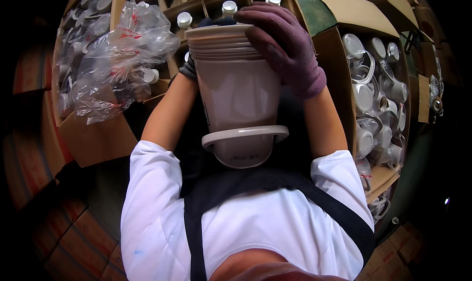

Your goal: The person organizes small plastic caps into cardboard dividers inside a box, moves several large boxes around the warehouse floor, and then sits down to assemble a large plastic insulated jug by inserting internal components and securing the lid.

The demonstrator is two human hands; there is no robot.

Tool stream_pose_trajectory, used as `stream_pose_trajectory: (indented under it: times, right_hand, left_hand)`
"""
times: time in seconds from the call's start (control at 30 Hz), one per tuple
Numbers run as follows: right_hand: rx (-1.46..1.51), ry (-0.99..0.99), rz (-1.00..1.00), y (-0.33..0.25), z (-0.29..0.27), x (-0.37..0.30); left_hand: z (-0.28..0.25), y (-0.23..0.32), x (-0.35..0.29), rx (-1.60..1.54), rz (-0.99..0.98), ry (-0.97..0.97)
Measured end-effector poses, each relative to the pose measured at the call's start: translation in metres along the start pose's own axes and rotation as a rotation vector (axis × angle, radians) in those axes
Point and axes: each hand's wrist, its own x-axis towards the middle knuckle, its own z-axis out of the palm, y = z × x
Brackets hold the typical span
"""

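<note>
A white plastic bucket is held in front of my chest, its wide ribbed rim away from me and its narrow base toward me. Its white handle hangs round the lower end. Whether other buckets are nested in it, I cannot tell. My right hand, in a purple glove, curls over the right side of the rim. At the left side my left hand, in a dark glove, grips the bucket; most of it is hidden, and a few fingers show behind the rim.
Beyond the bucket, a divided cardboard box holds white-capped bottles. Crumpled clear plastic bags lie over the left side. An open carton at the right contains bagged white plastic parts. More cartons are at the lower left.
</note>
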Motion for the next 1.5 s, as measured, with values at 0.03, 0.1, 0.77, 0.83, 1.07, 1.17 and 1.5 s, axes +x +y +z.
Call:
stream_pose_trajectory:
  times: [0.03,0.1,0.77,0.83,1.07,1.17,1.5]
  right_hand:
    - [0.189,0.008,0.083,0.008,0.0,-0.007]
    - [0.64,0.082,0.207,0.038,0.002,-0.028]
    - [0.994,0.47,0.256,0.026,0.024,-0.018]
    - [0.795,0.267,0.187,0.031,0.019,-0.003]
    - [1.011,0.324,0.763,0.118,0.062,0.051]
    - [0.299,0.457,0.606,0.198,0.07,0.015]
    - [-0.649,-0.588,0.843,0.259,0.035,0.003]
  left_hand:
    - [0.0,0.007,-0.001,0.231,0.04,0.035]
    - [0.006,0.045,-0.012,0.434,0.135,0.017]
    - [0.096,0.155,-0.04,0.5,0.885,0.114]
    - [0.083,0.154,-0.024,0.787,0.701,0.07]
    - [-0.008,0.113,0.026,0.853,0.221,0.405]
    - [-0.041,0.063,0.0,0.544,0.172,0.485]
    - [-0.05,0.021,-0.013,0.334,0.2,0.589]
